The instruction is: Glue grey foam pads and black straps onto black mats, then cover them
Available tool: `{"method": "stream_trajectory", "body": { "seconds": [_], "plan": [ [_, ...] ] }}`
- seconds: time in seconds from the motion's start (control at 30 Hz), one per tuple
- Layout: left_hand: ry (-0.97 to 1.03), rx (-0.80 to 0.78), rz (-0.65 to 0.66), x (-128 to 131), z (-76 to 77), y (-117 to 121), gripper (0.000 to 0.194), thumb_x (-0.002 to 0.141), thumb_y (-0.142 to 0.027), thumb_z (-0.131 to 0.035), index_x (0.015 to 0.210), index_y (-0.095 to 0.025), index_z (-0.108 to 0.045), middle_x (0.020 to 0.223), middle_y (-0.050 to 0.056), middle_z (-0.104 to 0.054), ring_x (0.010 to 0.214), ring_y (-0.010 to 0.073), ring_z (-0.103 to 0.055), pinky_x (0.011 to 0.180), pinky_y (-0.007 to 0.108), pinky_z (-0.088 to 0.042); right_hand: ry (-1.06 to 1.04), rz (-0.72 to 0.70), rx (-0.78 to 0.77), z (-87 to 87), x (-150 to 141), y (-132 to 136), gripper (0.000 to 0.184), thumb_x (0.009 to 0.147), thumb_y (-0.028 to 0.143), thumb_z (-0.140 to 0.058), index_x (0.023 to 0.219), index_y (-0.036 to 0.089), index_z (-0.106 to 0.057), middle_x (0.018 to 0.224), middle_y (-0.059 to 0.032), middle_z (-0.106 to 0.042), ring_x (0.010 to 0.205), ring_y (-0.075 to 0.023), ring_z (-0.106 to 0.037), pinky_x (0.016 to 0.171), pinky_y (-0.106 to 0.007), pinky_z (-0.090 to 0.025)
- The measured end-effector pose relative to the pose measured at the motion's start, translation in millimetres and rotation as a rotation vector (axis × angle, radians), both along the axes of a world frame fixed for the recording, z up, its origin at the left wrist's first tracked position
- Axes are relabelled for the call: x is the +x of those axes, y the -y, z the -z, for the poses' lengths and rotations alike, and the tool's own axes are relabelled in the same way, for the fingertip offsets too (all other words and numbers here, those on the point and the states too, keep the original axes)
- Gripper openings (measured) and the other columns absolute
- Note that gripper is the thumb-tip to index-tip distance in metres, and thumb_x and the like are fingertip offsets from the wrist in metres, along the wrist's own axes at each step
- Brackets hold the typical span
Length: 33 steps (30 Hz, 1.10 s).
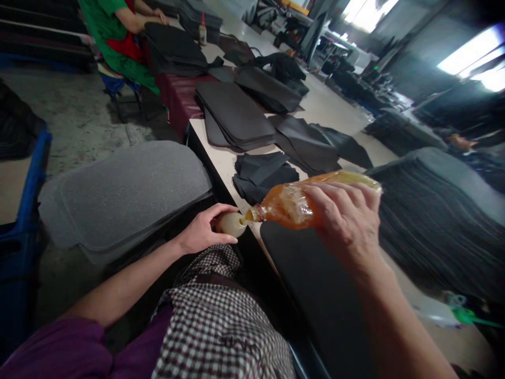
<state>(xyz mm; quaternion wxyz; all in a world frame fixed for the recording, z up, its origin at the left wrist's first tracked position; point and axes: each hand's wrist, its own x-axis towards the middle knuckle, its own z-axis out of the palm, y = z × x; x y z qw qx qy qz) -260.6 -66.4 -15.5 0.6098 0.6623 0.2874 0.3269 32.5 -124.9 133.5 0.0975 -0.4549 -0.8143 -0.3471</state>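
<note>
My right hand [347,216] wraps round a large clear plastic bottle [292,205] of amber liquid, tilted nearly level with its neck to the left. Its mouth meets the opening of a small whitish bottle [232,225]. Fingers and thumb of my left hand [205,229] curl round that small bottle, beside the table edge and above my checked apron. Yellowish liquid shows at the small bottle's opening. Dark fabric scraps [264,173] lie on the table just behind the large bottle. Below it is a flat black sheet [303,273].
Dark padded sheets [236,113] are stacked on the table [213,155]. A grey stack [130,195] stands at left, a tall dark stack [442,210] at right. A bottle with a green tip [445,313] lies lower right. Another person [122,31] sits at the far left end.
</note>
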Motion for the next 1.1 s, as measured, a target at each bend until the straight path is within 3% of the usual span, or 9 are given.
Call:
{"method": "stream_trajectory", "body": {
  "seconds": [0.6, 1.1],
  "plan": [
    [0.005, -0.013, 0.008, 2.9, -0.3, -1.7, 0.069, 0.072, -0.038, -0.090, 0.134, -0.026, -0.061, 0.137, 0.009, -0.065, 0.123, 0.0280, -0.064, 0.105, 0.046, -0.054, -0.006, -0.011, 0.015, -5.4, 4.1, 2.2, 0.042, 0.105, 0.015, -0.060, 0.144, 0.022, -0.048, 0.126, -0.0101, -0.070, 0.109, -0.0289, -0.063, 0.105, -0.046, -0.041],
    [-0.012, -0.013, 0.019, 6.4, -2.4, -0.6, 0.069, 0.073, -0.038, -0.089, 0.135, -0.026, -0.061, 0.137, 0.009, -0.065, 0.124, 0.0275, -0.063, 0.105, 0.045, -0.054, -0.030, -0.048, 0.060, -2.8, 8.2, 3.2, 0.036, 0.105, 0.014, -0.059, 0.141, 0.019, -0.054, 0.125, -0.0092, -0.071, 0.108, -0.0296, -0.065, 0.103, -0.049, -0.044]
  ]
}}
